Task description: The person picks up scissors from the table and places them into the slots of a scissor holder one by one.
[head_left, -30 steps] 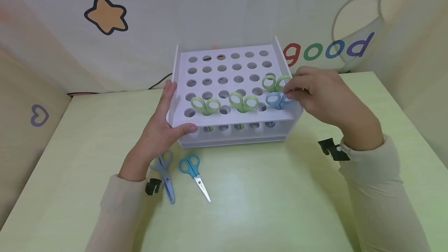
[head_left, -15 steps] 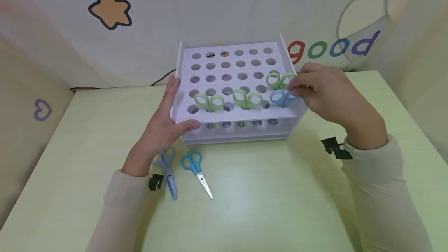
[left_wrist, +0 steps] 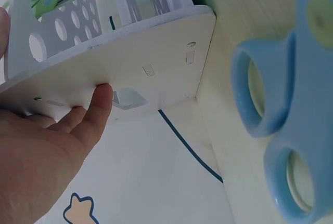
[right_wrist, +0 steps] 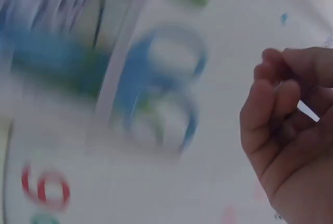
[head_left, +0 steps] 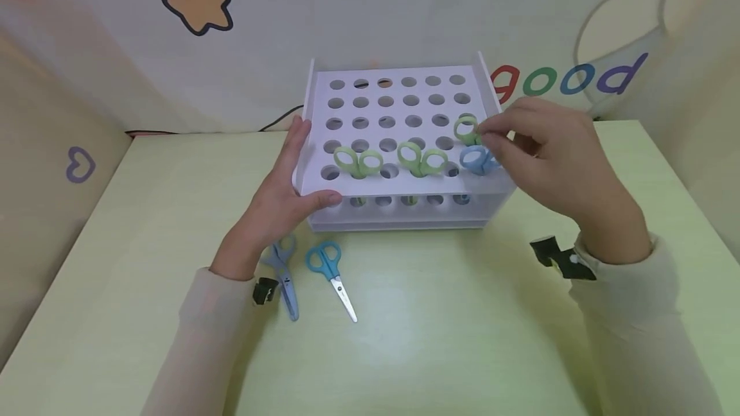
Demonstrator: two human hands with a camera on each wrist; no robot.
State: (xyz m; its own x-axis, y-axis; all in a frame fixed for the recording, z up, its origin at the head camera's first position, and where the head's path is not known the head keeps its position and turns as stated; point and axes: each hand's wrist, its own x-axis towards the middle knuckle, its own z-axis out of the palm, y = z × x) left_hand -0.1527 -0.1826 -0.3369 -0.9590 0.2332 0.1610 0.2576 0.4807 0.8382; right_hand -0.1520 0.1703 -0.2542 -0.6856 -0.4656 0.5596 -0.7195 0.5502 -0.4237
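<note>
A white tilted rack (head_left: 376, 185) with rows of round holes stands on the table. My left hand (head_left: 277, 188) grips its left side, the thumb over the front edge and the fingertips against the side panel (left_wrist: 171, 65). Blue scissors (head_left: 481, 169) stand handles-up in the front row at the right, with green scissors (head_left: 471, 140) behind them. My right hand (head_left: 557, 153) hovers over these handles, fingers loosely bent. In the right wrist view it is apart from the blurred blue handles and holds nothing. More green scissors (head_left: 358, 169) and green scissors (head_left: 420, 167) stand further left in the front row.
On the table (head_left: 428, 313), in front of the rack, lie pale blue scissors (head_left: 287, 284), partly under my left wrist, and turquoise scissors (head_left: 330, 266) with a bare metal blade. A printed backdrop (head_left: 370, 5) rises behind the rack, and a dark cable (head_left: 280, 118) runs behind it.
My right hand has let go of the blue scissors and lifted slightly from their handles. My left hand keeps its place on the rack. The head view has shifted a little.
</note>
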